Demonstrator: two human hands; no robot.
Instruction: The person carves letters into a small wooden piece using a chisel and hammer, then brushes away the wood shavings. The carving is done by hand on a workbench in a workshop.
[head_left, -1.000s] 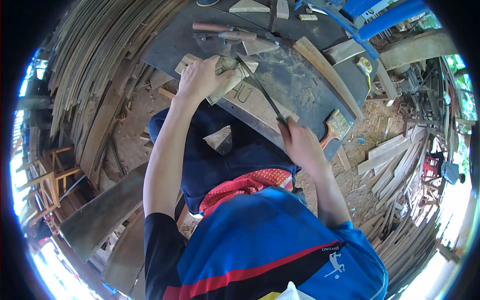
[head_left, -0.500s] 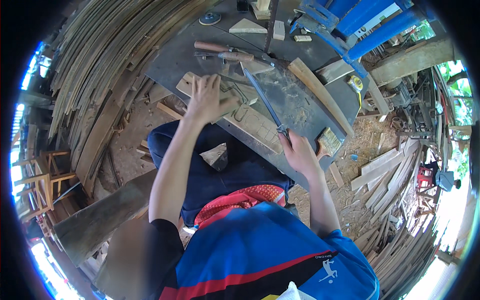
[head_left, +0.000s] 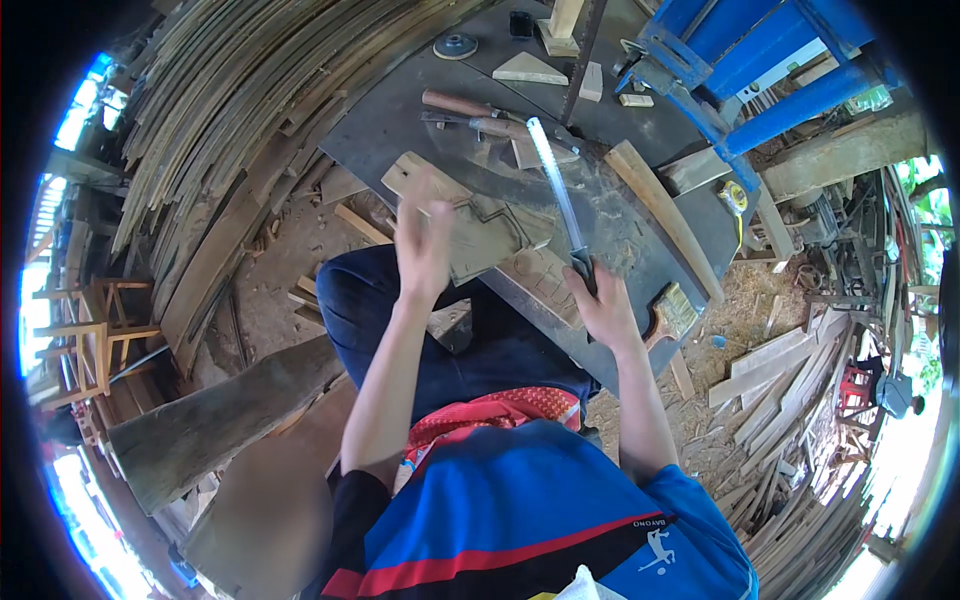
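Note:
My left hand [head_left: 422, 255] is raised over the near left of the dark worktop [head_left: 370, 130], blurred, fingers extended and holding nothing. Below it a cut wooden piece [head_left: 485, 245] with a dark outline lies over a board [head_left: 425, 178]; a plank section [head_left: 540, 285] with outlined characters shows to its right. My right hand [head_left: 605, 305] grips the dark handle of a long, narrow steel file [head_left: 556, 190], pointed away from me. Beside that hand lies a paintbrush [head_left: 675, 312].
Wooden-handled tools [head_left: 500, 128], a long board [head_left: 660, 215], tape measure [head_left: 733, 198], sanding disc [head_left: 455, 46] and offcuts [head_left: 528, 70] are on the worktop. A blue metal machine [head_left: 760, 80] stands back right. Stacked planks [head_left: 220, 90] and scrap wood [head_left: 780, 370] surround my seat.
My left hand has let go of the wooden piece and drawn back toward me. The file, held in my right hand, has swung upright, away from the piece. The view has shifted.

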